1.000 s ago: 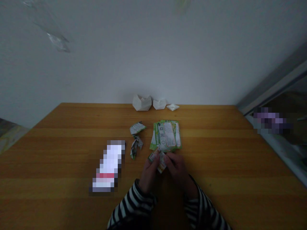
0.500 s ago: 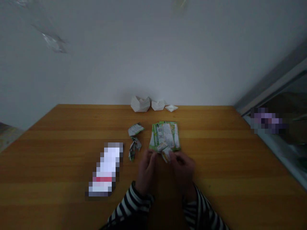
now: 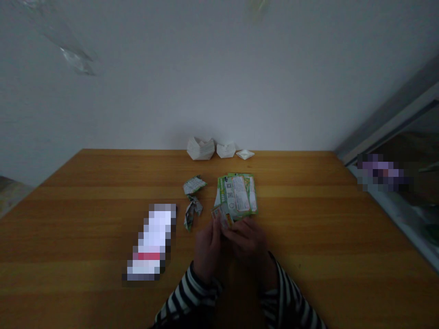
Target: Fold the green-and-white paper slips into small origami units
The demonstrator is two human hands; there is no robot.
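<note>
Between my hands is a small folded piece of printed paper (image 3: pixel 223 216), held just over the near edge of a stack of green and white printed leaflets (image 3: pixel 242 194). My left hand (image 3: pixel 207 244) pinches the paper's left side between thumb and fingers. My right hand (image 3: pixel 249 240) is closed on its lower right side, and the fingers hide part of it. To the left of the stack lie two crumpled or folded printed papers, one a flattish piece (image 3: pixel 194 184) and below it a twisted piece (image 3: pixel 192 212).
Against the wall, at the back of the wooden table (image 3: pixel 308 219), stand folded white paper boats (image 3: pixel 200 149), (image 3: pixel 226 150) and a flatter white folded paper (image 3: pixel 245 154). A blurred-out phone-like object (image 3: pixel 151 242) lies left. A blurred purple item (image 3: pixel 382 172) is beyond the right edge.
The folded paper has moved slightly left and turned, now lying flatter between my fingers. My right hand has shifted left, closer to my left hand.
</note>
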